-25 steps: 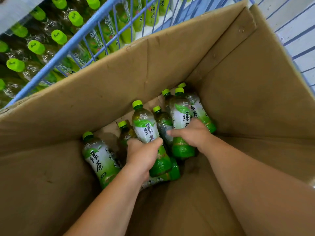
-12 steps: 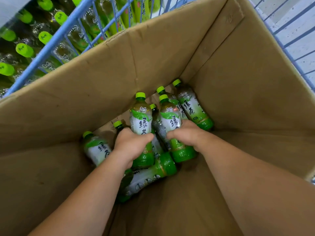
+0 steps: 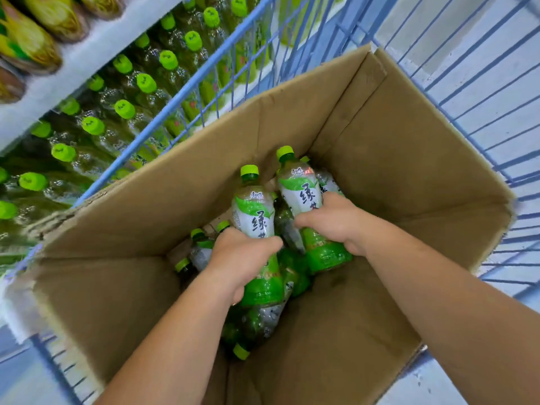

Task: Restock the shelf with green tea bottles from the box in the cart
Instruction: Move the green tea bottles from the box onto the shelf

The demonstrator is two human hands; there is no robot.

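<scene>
Now gripping two bottles at centre frame, caps pointing up: left hand (image 3: 242,258) curled round the left green tea bottle (image 3: 254,211), right hand (image 3: 330,220) round the right green tea bottle (image 3: 301,191) — both inside the cardboard box (image 3: 409,159) in the blue wire cart (image 3: 204,77). Lifted higher than half a second ago, above the loose bottles (image 3: 257,320) on the box floor. At upper left, stocked shelf bottles (image 3: 146,83).
</scene>
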